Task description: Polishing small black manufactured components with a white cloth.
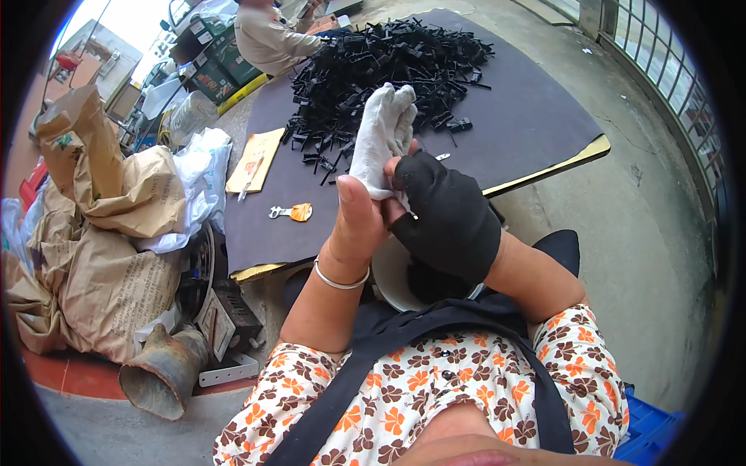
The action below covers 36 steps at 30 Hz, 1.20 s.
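My left hand [356, 221] is raised over the near table edge, its thumb bare and a bracelet at the wrist. A white glove [371, 151] covers its upright fingers but not the thumb or the heel of the palm. My right hand [451, 213], in a black fingerless glove, pinches the lower edge of the white glove beside the left palm. Part of the right fingertips is hidden. Beyond both hands lies a large heap of small black plastic parts [342, 89] on the dark-covered table [268, 237].
On the table's left lie a small metal wrench with orange wrapping [300, 212] and a yellow pad [261, 147]. Below my hands stands a white bucket [388, 272]. Brown paper sacks [124, 268] and a rusty pipe [159, 377] crowd the left. Another person [268, 39] sits at the far side.
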Available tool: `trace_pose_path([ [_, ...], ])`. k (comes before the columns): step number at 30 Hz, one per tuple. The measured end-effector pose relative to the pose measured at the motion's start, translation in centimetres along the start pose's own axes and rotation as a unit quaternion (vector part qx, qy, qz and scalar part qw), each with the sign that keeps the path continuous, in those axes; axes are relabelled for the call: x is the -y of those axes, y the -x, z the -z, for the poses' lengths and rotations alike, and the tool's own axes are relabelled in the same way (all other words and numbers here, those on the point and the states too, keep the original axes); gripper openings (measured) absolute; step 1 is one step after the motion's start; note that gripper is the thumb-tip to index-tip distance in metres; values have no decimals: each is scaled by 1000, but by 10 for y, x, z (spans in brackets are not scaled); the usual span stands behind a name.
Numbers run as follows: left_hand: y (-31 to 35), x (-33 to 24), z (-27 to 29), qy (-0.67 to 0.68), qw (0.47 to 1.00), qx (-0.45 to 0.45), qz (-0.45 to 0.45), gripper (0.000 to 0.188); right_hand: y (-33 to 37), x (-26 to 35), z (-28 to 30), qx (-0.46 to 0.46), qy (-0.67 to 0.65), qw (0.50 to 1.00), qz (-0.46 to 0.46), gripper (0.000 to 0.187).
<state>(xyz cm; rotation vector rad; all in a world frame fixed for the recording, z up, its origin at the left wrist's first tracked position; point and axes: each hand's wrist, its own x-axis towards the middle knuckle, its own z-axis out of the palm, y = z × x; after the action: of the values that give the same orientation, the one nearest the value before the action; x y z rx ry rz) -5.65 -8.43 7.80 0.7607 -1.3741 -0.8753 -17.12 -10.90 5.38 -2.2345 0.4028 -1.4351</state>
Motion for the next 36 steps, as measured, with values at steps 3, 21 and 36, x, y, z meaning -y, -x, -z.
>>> trace_pose_path([
  [3, 6, 3, -3, 31, 998, 45, -10, 103, -6, -10, 3, -35, 35, 998, 30, 31],
  [21, 16, -5, -6, 139, 985, 75, 67, 94, -16, -17, 14, -42, -390, 894, -216, 18],
  [36, 30, -8, -4, 86, 989, 41, 113, 69, -21, -23, 25, -177, -411, 831, -331, 14],
])
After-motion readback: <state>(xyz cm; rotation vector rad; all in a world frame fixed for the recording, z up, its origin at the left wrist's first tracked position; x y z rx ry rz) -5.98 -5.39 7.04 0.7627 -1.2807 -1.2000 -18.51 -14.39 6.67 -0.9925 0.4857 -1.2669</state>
